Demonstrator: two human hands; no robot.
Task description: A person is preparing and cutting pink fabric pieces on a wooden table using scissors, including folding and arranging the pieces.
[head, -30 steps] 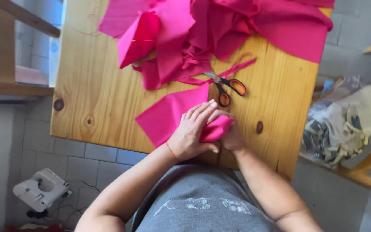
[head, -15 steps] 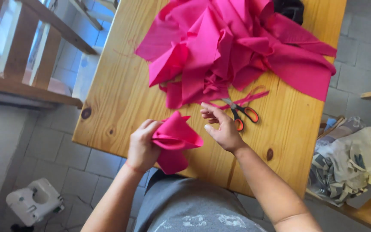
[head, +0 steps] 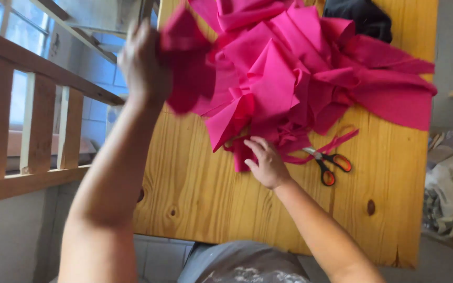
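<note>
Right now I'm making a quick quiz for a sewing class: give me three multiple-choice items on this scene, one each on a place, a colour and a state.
1. Where do the scissors lie?
A. on the wooden table, right of the right hand
B. on the floor
C. in the left hand

2. What colour is the fabric pile?
A. blue
B. pink
C. white

3. What is the left hand doing?
A. resting flat on the table
B. gripping the scissors
C. raised, holding a pink fabric piece

Answers: 1 A, they rest on the wood by the pile; 2 B, all folds are pink; 3 C, the hand is lifted with cloth in it.
</note>
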